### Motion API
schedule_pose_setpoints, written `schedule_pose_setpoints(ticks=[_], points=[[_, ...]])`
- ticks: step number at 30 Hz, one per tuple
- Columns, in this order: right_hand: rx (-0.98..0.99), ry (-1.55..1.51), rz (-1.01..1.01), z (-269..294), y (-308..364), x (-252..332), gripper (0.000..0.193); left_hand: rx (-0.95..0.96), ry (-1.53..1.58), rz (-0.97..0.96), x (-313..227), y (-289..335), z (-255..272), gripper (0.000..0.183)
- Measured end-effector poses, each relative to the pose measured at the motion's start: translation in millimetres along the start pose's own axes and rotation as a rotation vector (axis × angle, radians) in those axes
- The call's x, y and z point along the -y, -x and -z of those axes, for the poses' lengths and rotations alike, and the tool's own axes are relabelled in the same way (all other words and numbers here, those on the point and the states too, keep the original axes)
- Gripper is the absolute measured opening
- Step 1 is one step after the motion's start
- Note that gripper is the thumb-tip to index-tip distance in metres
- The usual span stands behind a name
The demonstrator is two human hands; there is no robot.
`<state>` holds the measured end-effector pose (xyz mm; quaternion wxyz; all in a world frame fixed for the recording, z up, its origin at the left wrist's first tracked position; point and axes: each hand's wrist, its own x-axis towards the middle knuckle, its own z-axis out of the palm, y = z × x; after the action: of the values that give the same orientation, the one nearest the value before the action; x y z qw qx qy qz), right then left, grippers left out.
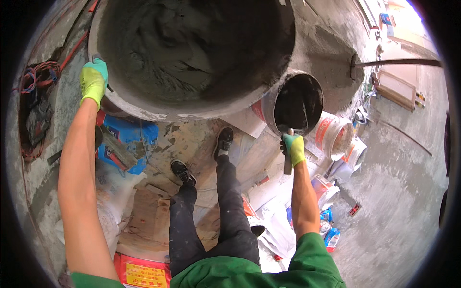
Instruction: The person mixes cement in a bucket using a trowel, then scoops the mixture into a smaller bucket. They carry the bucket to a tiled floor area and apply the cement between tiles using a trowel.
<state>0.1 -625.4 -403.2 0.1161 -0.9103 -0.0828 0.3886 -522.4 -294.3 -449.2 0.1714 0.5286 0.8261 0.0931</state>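
A large round tub (pixel 158 114) of wet grey mortar (pixel 177 53) fills the upper part of the view. My left hand (pixel 94 80), in a yellow-green glove, is closed on the tub's left rim. In the same kind of glove, my right hand (pixel 294 149) is closed around a trowel (pixel 288 165); its handle end points up and a flat grey part hangs below. That hand is at the near rim of a mortar-stained bucket (pixel 311 79), which leans against the tub with its dark mouth toward me. Whether the fingers also touch the bucket rim cannot be made out.
White buckets (pixel 340 139) stand to the right. A blue bag (pixel 127 137) with tools on it lies under the tub's left side. Coiled cables (pixel 41 72) lie far left. A red and yellow bag (pixel 141 271) is near my legs. A long rod (pixel 401 62) juts in from the right.
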Motion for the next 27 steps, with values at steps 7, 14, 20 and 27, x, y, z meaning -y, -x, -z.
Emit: schedule_pose_setpoints(ticks=[7,14,20,27], points=[[0.032,-0.254,0.253,46,109,89,0.010,-0.035,-0.039,0.036,-16,20,10,0.058],[0.121,0.890,1.392,-14,60,261,0.010,-0.046,-0.008,0.122,-24,27,10,0.054],[0.318,1.043,1.392,-208,-66,295,0.019,-0.044,0.041,0.189,-30,33,13,0.051],[1.136,0.167,0.247,-386,-20,189,0.010,-0.081,0.034,0.197,-34,37,16,0.039]])
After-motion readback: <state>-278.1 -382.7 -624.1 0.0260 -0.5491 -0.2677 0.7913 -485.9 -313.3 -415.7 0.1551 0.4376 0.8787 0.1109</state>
